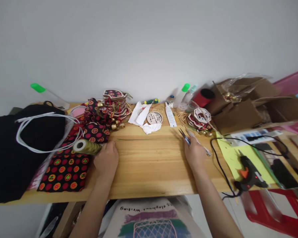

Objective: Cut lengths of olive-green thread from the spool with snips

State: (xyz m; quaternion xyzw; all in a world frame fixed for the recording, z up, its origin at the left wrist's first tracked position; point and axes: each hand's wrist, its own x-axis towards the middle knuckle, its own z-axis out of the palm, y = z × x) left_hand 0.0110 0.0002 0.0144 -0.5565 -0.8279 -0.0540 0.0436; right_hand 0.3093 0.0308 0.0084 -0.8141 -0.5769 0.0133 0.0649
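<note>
Wooden surface (pixel 144 172) first: biggest thing here, bare through the middle, clutter along the edges. Cardboard box (pixel 234 115) to the right, patterned fabric (pixel 62 175) to the left. Left hand (pixel 106 157): fingers curled against the near end of the olive spool (pixel 89 147), which lies tilted over the fabric; we can't tell if the grip clasps it, fingertips hidden. Right hand (pixel 195 150): grip closed around the scissors (pixel 185 137), blades slightly parted, pointing up and left, well apart from the spool. Smallest, a thin greenish strand (pixel 139 139) lies across the surface between both hands. Step in hand, we judge: handling cord with spool and scissors. A cut would call for steadying the strand and bringing the blades across to it.
</note>
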